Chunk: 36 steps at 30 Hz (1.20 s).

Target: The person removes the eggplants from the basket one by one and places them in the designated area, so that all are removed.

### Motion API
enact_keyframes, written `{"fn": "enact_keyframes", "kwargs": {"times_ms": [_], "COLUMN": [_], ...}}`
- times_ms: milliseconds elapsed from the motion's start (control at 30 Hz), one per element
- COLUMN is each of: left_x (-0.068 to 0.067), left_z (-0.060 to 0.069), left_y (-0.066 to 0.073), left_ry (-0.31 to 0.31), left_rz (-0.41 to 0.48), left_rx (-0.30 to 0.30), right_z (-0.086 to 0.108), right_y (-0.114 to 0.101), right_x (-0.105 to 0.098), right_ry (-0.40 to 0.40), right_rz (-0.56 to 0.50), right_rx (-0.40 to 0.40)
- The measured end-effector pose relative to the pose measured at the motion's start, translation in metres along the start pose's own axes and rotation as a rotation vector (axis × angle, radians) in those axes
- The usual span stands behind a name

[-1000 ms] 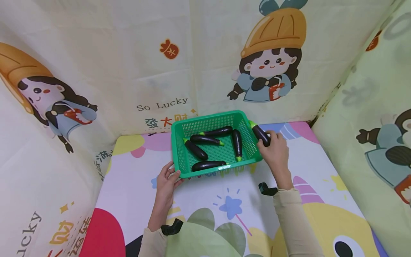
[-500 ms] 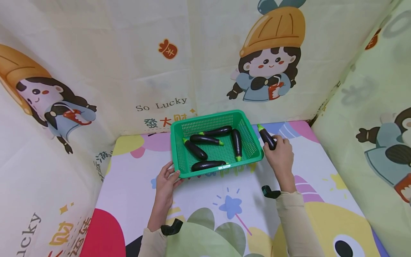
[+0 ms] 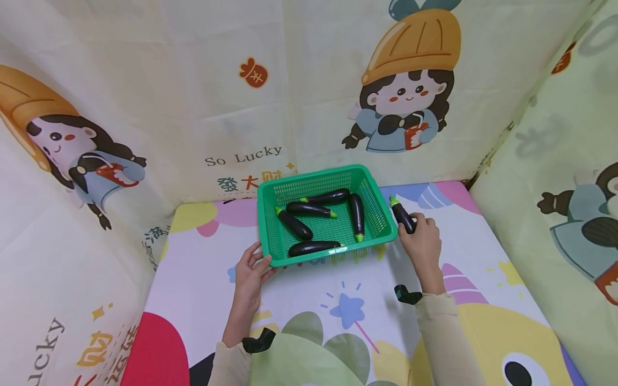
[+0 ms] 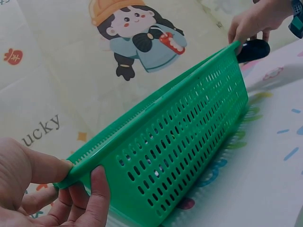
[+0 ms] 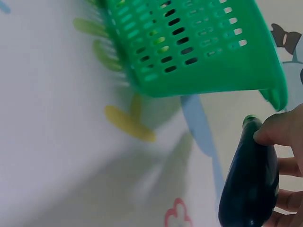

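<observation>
Gripping one eggplant (image 3: 403, 215) just outside the right short side of the green basket (image 3: 266, 230), the right hand (image 3: 421, 244) is pinching it between thumb and fingers. Long axis is running roughly parallel to that side, green cap pointing away from the person, dark blunt end sitting at the fingers. Right wrist view is showing a gap to the rim, so not touching. Basket is lying to the left of the grip; right hand is being the nearer one to this piece. Left hand (image 3: 250, 273) is gripping the near-left corner, thumb on top. Five other eggplants (image 3: 311, 209) are lying inside. Pictures aren't settling its height over the table (image 3: 193, 268).
</observation>
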<state>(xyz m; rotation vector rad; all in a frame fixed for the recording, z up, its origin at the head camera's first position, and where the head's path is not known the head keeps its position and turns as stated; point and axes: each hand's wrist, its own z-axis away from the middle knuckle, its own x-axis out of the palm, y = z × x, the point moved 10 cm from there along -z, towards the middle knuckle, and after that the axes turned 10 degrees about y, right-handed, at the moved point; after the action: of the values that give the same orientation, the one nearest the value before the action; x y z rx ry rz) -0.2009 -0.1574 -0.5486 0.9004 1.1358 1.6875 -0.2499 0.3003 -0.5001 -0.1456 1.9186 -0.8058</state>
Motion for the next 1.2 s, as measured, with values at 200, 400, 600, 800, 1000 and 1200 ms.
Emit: {"fn": "enact_keyframes", "kwargs": {"times_ms": [200, 400, 600, 800, 1000, 1200], "left_x": [0.001, 0.001, -0.001, 0.000, 0.000, 0.000], "left_z": [0.000, 0.001, 0.000, 0.000, 0.000, 0.001], "left_y": [0.000, 0.000, 0.000, 0.000, 0.001, 0.001], "left_ry": [-0.005, -0.009, -0.008, -0.010, -0.007, -0.013], "left_rz": [0.002, 0.000, 0.005, 0.002, 0.008, 0.002], "left_rx": [-0.002, -0.002, 0.001, 0.003, 0.000, -0.003], "right_z": [0.005, 0.006, 0.007, 0.008, 0.009, 0.010], "right_y": [0.013, 0.026, 0.033, 0.039, 0.042, 0.044], "right_x": [0.007, 0.011, 0.017, 0.021, 0.022, 0.022], "right_ry": [-0.039, -0.055, -0.107, -0.133, -0.153, -0.173], "right_rz": [0.016, 0.042, 0.071, 0.077, 0.078, 0.084], "right_rx": [0.032, 0.051, 0.060, 0.073, 0.079, 0.088]}}
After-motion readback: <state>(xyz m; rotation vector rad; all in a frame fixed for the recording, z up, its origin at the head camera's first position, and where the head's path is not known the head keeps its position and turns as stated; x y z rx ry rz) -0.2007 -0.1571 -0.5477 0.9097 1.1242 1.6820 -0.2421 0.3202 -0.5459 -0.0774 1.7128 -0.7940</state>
